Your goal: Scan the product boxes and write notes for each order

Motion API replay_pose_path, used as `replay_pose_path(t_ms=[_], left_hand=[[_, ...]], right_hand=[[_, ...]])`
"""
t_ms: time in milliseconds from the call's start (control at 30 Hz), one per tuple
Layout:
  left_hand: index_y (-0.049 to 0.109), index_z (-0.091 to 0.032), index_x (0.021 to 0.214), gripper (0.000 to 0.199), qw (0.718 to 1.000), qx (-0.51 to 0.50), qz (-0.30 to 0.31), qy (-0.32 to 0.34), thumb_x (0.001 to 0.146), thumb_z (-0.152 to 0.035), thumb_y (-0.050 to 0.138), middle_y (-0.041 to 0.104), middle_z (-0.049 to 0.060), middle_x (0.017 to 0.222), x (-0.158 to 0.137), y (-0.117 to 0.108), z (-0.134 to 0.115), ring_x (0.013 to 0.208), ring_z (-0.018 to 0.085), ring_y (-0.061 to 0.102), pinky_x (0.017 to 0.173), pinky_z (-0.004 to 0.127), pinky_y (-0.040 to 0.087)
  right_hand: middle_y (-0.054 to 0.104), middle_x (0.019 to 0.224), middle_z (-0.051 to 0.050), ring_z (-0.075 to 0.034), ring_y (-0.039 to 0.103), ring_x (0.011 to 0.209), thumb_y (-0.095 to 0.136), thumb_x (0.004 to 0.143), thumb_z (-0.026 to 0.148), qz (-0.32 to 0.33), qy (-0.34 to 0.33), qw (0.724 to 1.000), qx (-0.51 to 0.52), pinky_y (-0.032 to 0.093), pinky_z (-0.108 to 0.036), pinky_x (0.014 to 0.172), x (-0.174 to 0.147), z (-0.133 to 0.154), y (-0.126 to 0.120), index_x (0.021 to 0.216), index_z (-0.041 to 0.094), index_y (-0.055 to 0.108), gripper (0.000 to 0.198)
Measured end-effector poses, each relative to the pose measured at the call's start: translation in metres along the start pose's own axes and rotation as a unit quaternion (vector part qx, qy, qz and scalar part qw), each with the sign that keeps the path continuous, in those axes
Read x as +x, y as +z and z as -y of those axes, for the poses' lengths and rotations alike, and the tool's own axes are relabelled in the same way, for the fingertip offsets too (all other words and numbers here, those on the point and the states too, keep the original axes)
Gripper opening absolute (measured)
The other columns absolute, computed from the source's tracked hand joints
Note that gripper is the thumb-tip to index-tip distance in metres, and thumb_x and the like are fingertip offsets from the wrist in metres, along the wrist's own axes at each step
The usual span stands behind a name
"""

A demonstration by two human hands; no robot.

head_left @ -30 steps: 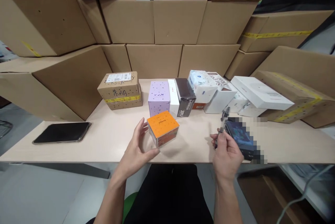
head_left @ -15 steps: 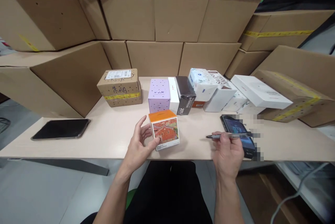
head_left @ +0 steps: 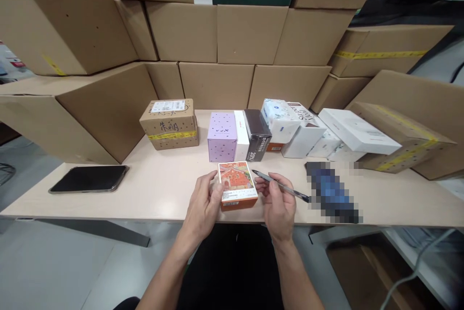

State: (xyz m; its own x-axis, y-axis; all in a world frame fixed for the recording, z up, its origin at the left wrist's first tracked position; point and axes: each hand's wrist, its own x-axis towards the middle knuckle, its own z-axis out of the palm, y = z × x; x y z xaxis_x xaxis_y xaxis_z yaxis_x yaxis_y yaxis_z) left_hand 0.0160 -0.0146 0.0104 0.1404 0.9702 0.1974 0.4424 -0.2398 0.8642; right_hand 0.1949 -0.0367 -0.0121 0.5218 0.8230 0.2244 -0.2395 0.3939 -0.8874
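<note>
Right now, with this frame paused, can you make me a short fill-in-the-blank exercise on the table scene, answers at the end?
The left hand holds the illustrated orange box; the right hand holds a ____.
Between the purple box and dark box stands a slim box coloured ____.
The tape on the handwritten cardboard parcel is ____.
The black-screened smartphone lies toward the table's ____ end.

Missing words: pen; white; yellow; left.
</note>
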Motion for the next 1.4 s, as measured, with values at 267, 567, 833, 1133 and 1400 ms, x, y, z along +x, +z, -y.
replay_pose_path(t_ms=[267,567,833,1133,1400], left_hand=[[0.029,-0.026,0.15,0.076,0.995,-0.046,0.069,0.049,0.086,-0.04,0.067,0.044,0.013,0.147,-0.007,-0.009,0.013,0.13,0.031,0.05,0.108,0.049,0.044],[0.015,-0.031,0.157,0.107,0.984,0.026,0.114,0.132,0.07,-0.022,0.078,0.038,0.014,0.152,0.011,-0.014,0.007,0.143,0.04,0.036,0.115,0.064,0.035],[0.018,-0.035,0.154,0.105,0.986,-0.034,0.062,0.151,0.071,-0.025,0.08,0.029,0.01,0.155,0.011,-0.02,-0.015,0.146,0.033,0.031,0.118,0.055,0.035],[0.023,-0.032,0.149,0.1,0.983,-0.018,0.017,0.18,0.07,-0.032,0.084,0.016,0.013,0.157,0.004,0.01,-0.001,0.151,0.038,0.018,0.119,0.058,0.03],[0.027,-0.032,0.142,0.086,0.985,-0.038,0.015,0.169,0.075,-0.032,0.08,0.017,0.013,0.154,0.004,0.014,0.003,0.151,0.035,0.018,0.119,0.057,0.031]], right_hand=[[0.074,0.103,-0.007,-0.02,0.07,0.092,0.055,0.095,0.036,-0.001,-0.054,0.998,-0.013,0.053,-0.043,0.088,-0.006,-0.005,-0.004,0.112,0.023,0.056,0.021],[0.071,0.114,-0.008,-0.025,0.067,0.111,0.07,0.083,0.027,0.069,-0.131,0.98,-0.131,0.049,-0.049,0.101,-0.015,-0.013,-0.006,0.113,0.023,0.061,0.031],[0.073,0.103,-0.006,-0.022,0.07,0.097,0.065,0.086,0.032,0.043,-0.082,0.972,-0.218,0.056,-0.036,0.085,-0.012,-0.006,-0.005,0.104,0.022,0.065,0.02],[0.073,0.093,-0.003,-0.018,0.07,0.085,0.062,0.09,0.037,-0.053,-0.037,0.99,-0.125,0.054,-0.034,0.08,-0.007,-0.007,-0.001,0.106,0.023,0.053,0.023],[0.066,0.067,0.003,-0.011,0.056,0.053,0.06,0.091,0.039,-0.08,-0.085,0.992,-0.052,0.046,-0.025,0.054,0.005,0.019,0.008,0.091,0.022,0.05,0.02]])
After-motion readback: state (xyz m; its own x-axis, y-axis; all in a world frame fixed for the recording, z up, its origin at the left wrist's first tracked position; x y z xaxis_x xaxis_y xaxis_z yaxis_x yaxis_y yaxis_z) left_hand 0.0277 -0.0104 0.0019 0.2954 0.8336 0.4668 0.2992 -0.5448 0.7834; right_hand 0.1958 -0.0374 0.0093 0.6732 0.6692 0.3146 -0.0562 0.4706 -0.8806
